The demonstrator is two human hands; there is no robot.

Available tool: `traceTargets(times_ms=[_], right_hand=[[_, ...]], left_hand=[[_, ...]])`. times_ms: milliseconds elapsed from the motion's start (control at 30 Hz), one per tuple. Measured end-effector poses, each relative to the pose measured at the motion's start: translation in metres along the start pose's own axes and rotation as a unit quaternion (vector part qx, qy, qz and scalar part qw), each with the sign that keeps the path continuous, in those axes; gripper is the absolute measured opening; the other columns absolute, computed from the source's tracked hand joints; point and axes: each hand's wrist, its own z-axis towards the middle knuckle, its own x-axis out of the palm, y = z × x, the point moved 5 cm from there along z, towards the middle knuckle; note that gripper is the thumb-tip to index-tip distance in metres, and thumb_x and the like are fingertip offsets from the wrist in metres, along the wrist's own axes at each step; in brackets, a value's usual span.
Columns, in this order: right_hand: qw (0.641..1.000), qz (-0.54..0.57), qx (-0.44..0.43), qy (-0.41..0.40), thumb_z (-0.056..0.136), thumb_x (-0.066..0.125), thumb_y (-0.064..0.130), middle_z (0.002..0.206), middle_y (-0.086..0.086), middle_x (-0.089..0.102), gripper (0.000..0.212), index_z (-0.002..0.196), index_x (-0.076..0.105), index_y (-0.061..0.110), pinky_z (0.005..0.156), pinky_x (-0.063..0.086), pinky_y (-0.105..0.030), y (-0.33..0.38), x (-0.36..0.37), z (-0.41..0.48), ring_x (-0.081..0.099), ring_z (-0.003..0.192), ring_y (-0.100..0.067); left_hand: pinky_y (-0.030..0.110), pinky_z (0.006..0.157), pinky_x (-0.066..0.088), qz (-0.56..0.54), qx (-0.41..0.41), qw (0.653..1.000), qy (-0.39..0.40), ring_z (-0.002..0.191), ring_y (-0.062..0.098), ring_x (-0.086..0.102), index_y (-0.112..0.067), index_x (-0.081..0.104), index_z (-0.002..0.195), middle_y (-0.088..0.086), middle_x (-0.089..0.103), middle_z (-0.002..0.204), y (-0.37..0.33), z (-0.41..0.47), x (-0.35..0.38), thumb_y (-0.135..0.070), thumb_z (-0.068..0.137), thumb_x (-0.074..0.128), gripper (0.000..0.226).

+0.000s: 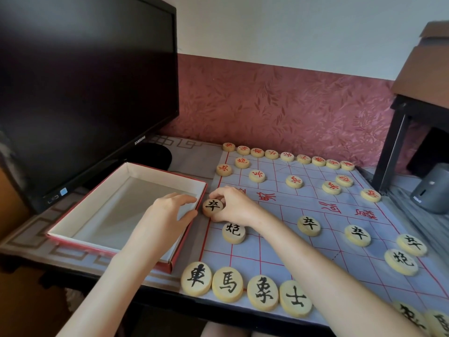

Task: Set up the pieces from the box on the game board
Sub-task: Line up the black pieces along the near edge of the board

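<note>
Over at the board's [303, 251] left edge, right hand [233, 205] pinches the last black soldier [213, 207], left hand [170, 210] hangs open over the box [73, 229], so just center it on the line crossing.

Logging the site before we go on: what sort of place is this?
Probably a home desk in a room corner: a Samsung monitor stands on the dark desk, patterned wallpaper lines the wall, and a xiangqi board covers the desktop.

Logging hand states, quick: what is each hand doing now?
Left hand: open, resting on the red cardboard box.
Right hand: holding the round wooden black-marked piece.
</note>
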Motion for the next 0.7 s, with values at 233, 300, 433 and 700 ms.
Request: traceTargets(times_ms=[233,300,433,700], right_hand=[[1.000,0.004,-0.008,0.003,0.077,0.071,0.020,0.132,-0.002,0.049,0.063,0.134,0.046,0.018,0.099,0.041,-0.031,-0.001,-0.001,-0.003,0.046,0.122,-0.018],[1.000,0.027,-0.005,-0.004,0.078,0.072,0.024,0.130,0.001,0.050,0.063,0.135,0.045,0.020,0.098,0.040,-0.028,-0.005,-0.013,-0.008,0.048,0.121,-0.015],[0.996,0.081,0.006,-0.043,0.079,0.072,0.024,0.125,0.003,0.057,0.048,0.124,0.055,0.023,0.094,0.041,-0.024,-0.029,-0.050,-0.024,0.052,0.115,-0.009],[0.997,0.055,0.041,-0.024,0.078,0.074,0.028,0.115,0.011,0.054,0.051,0.125,0.055,0.023,0.090,0.038,-0.022,-0.070,-0.057,-0.058,0.049,0.110,-0.005]], left_hand=[[0.025,0.088,0.041,-0.007,0.009,1.000,-0.003,0.108,0.019,0.057,-0.021,0.061,0.117,0.002,0.062,0.117,-0.002,0.000,-0.001,-0.026,0.088,0.059,0.030],[0.025,0.090,0.042,-0.011,0.016,1.000,-0.004,0.109,0.017,0.057,-0.020,0.062,0.117,0.001,0.062,0.117,-0.002,0.001,-0.002,-0.025,0.088,0.059,0.030],[0.034,0.090,0.048,-0.012,0.045,0.999,-0.012,0.105,0.019,0.059,-0.021,0.063,0.113,-0.001,0.063,0.115,-0.010,0.002,-0.004,-0.024,0.087,0.060,0.026],[0.027,0.092,0.040,0.007,0.104,0.995,0.002,0.116,0.016,0.052,-0.020,0.064,0.113,-0.002,0.064,0.114,-0.039,0.010,0.009,-0.023,0.087,0.060,0.027]])
